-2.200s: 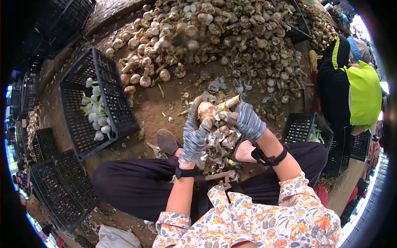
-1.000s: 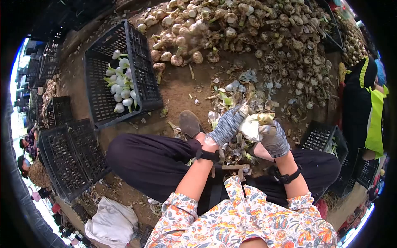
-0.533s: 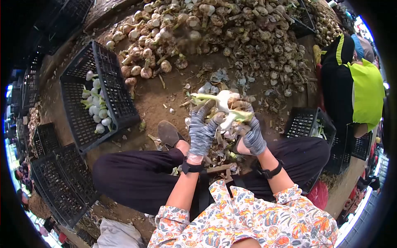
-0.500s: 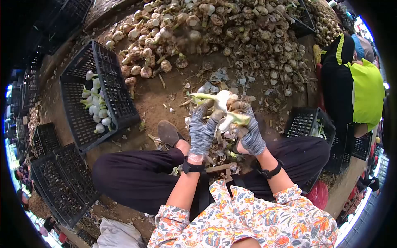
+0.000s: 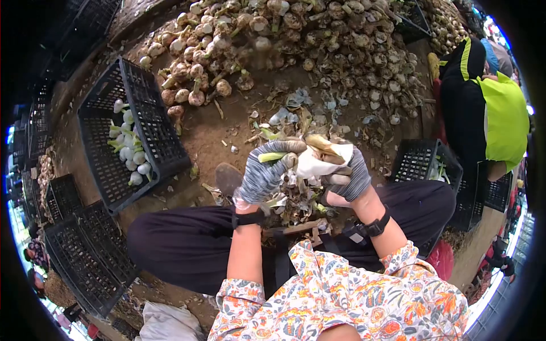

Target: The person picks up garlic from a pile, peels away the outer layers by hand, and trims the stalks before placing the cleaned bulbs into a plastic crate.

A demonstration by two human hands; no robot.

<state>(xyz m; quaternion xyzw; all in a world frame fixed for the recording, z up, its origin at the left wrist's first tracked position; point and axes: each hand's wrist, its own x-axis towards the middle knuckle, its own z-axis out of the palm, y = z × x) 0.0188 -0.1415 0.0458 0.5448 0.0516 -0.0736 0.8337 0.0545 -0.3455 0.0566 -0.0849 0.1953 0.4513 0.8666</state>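
In the head view, a garlic bulb with white, loosened skin [image 5: 323, 161] is held between both hands above the crossed legs. My left hand [image 5: 267, 170], in a grey glove, has its fingers wrapped round the green stem [image 5: 272, 157]. On the other side my right hand [image 5: 352, 175], gloved too, grips the pale skin and bulb. Brown, dry layers show at the top of the bulb. Under the hands lies a heap of peelings [image 5: 301, 196] and stem pieces.
A large pile of unpeeled garlic [image 5: 318, 51] lies ahead. A black crate [image 5: 165, 133] with white bulbs stands at left, another crate [image 5: 415, 162] at right. A person in black and lime-yellow [image 5: 503, 122] sits far right. More crates [image 5: 88, 250] lie lower left.
Both hands have turned the garlic; the white skin now spreads out toward my right hand. My left hand has shifted left, and the green stem lies across its fingers.
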